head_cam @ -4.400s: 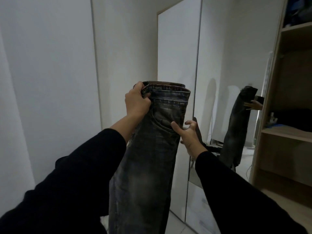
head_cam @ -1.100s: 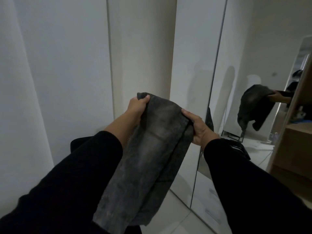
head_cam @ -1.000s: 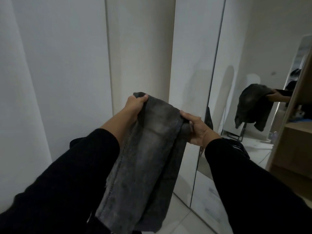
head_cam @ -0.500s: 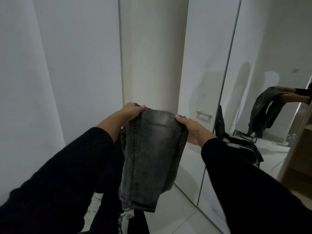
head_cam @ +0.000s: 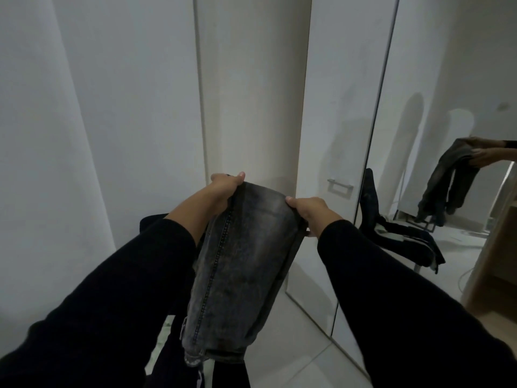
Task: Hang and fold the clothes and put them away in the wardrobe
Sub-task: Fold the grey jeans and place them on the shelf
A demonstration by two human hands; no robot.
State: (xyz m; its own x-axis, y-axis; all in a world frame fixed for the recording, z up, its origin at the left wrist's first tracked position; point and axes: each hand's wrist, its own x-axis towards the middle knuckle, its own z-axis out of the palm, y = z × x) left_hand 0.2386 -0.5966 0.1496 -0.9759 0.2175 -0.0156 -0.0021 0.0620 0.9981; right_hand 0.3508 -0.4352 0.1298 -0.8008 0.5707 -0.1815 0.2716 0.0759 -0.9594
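A pair of dark grey washed jeans (head_cam: 243, 270) hangs folded in front of me, the fold at the top and the hems at the bottom. My left hand (head_cam: 223, 186) grips the fold's left corner. My right hand (head_cam: 310, 208) grips the right corner. Both arms wear black sleeves. The wardrobe's wooden shelf edge (head_cam: 492, 247) shows at the far right, its inside mostly out of view.
A white wardrobe door with a metal handle (head_cam: 340, 187) stands ahead, and a mirror panel (head_cam: 447, 135) to its right reflects my hands and the jeans. Dark clothes (head_cam: 156, 219) lie heaped below my left arm. The floor is pale tile (head_cam: 296, 348).
The jeans went from hanging full length by the waistband to folded short, held by the fold. My hands and the view have dropped lower and turned left.
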